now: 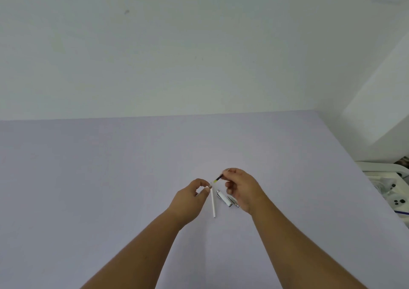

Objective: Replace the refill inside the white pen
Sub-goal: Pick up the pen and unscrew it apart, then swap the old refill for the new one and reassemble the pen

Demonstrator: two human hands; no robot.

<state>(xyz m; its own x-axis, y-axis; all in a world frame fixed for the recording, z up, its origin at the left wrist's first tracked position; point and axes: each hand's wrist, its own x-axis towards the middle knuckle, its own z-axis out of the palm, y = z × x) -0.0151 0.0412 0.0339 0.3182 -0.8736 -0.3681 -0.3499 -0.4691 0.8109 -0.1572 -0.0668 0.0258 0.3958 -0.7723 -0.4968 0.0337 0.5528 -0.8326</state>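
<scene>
— While the lilac table is otherwise bare, where does the pen lie?
— Its white barrel hangs from the left hand, pinched at the top, long axis running down toward the person.
— And the right hand?
— It pinches the dark refill, slanted down-left, tip just beside the barrel's mouth. Probably it must line up with that axis.
— Other parts?
— A white cap piece lies just right of the barrel.
</scene>
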